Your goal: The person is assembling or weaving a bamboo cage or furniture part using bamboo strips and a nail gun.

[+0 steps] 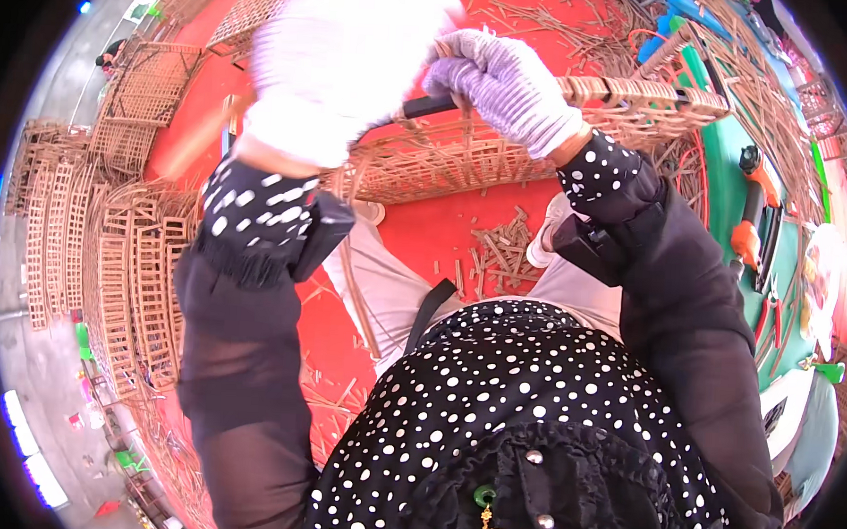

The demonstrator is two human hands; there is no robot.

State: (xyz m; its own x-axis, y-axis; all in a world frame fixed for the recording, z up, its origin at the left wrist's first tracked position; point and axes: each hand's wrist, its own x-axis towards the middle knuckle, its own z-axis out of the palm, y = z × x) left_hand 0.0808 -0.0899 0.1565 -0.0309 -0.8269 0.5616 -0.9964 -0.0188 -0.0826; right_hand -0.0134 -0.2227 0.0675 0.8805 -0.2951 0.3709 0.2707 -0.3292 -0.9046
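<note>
In front of me a brown woven rattan panel (pixel 418 174) spans between my arms, its dark metal bar (pixel 428 106) partly bare and the rest of the rim wrapped in rattan. My right hand (pixel 511 91), in a pale ribbed glove, is closed at this rim. Its curled fingers pinch a brown rattan strip (pixel 443 50), mostly hidden by the glove. My left hand (pixel 347 67), in a white glove, is raised close above the panel's left part. Motion smears it, so its fingers and anything in them cannot be made out.
Woven rattan frames (pixel 139 280) are stacked at the left. Cut rattan pieces (pixel 504 249) lie on the red floor covering (pixel 426 213) between my legs. At the right, an orange-and-black tool (pixel 752 208) and red-handled pliers (pixel 769 313) rest on a green surface (pixel 726 150). Loose strips surround it.
</note>
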